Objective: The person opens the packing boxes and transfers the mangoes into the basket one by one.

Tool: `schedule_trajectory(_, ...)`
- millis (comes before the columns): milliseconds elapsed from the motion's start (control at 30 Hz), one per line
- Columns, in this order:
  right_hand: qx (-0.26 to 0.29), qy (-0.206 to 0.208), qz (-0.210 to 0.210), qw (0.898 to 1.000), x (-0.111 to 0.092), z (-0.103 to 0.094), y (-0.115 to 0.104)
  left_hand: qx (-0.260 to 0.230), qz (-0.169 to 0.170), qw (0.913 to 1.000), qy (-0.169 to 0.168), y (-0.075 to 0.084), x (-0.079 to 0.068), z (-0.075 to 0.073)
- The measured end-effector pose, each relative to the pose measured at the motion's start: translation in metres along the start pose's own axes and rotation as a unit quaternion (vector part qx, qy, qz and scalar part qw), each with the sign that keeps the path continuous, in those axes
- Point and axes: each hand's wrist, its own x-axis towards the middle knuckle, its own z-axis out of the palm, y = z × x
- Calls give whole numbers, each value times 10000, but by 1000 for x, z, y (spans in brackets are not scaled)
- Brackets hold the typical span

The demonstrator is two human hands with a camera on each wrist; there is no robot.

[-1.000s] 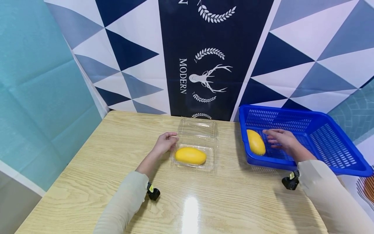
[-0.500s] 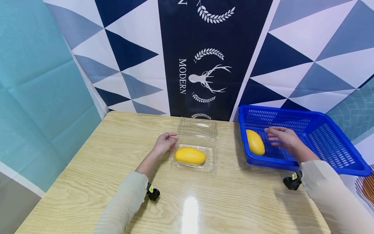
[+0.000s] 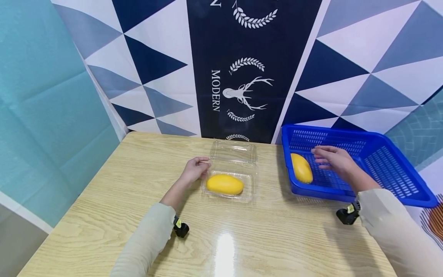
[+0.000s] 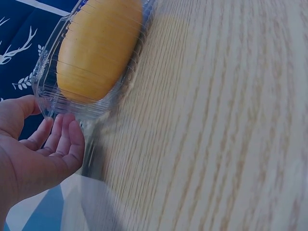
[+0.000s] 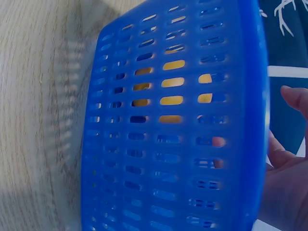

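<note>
Clamshell container (image 3: 250, 184), clear plastic, sits open near the back of the bench (image 3: 273, 231), hinge side toward the wall cloth (image 3: 197, 88), with its lid (image 3: 233, 151) folded back and its far edge just short of the bench's rear edge. Yellow oblong fruit (image 3: 225, 184) lies lengthwise in the tray half, close to the left wall; open room in the tray is mostly to its right and behind it. Left hand (image 3: 195, 169) pinches the container's left edge near the hinge, thumb on one side, bent fingers on the other. Blue basket (image 3: 318, 191) stands to the right, slotted walls, rear rim near the cloth; can't tell if it touches. Second yellow fruit (image 3: 302, 168) is inside it, tucked into the left end, against or just beside that wall. Right hand (image 3: 335, 159) is over the basket's inside, holding nothing, fingers loosely bent, thumb spread away from them; fingertips sit just right of the second fruit, apart from it. Right wrist view shows a bit of fingertip through the slots, so they dip below the rim. Strip of bench separates container and basket; wider stretches run left of the left hand and along the front.
</note>
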Motion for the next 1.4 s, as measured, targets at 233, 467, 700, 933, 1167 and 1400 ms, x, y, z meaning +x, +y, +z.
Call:
schedule_trajectory(233, 56, 49, -173, 9998, -5, 1, -9, -9, -52, 9999, -128, 5, -3, -2)
schedule_trajectory(467, 27, -6, -298, 9996, -9, 5, -13, 65, -82, 9999, -131, 5, -2, -1)
schedule_trajectory(700, 90, -43, -436, 9990, -13, 7, -18, 0, 14, 10000, -15, -1, 2, 0)
schedule_trajectory(933, 140, -101, -460, 9988, -17, 9, -24, -15, 24, 10000, -65, -2, 2, -1)
schedule_trajectory(1167, 409, -282, -575, 9971, -19, 10, -30, -140, -7, 9997, -212, 2, -1, -2)
schedule_trajectory(1400, 557, -411, -758, 9947, -21, 13, -33, -72, 34, 9997, -243, 21, -20, -1)
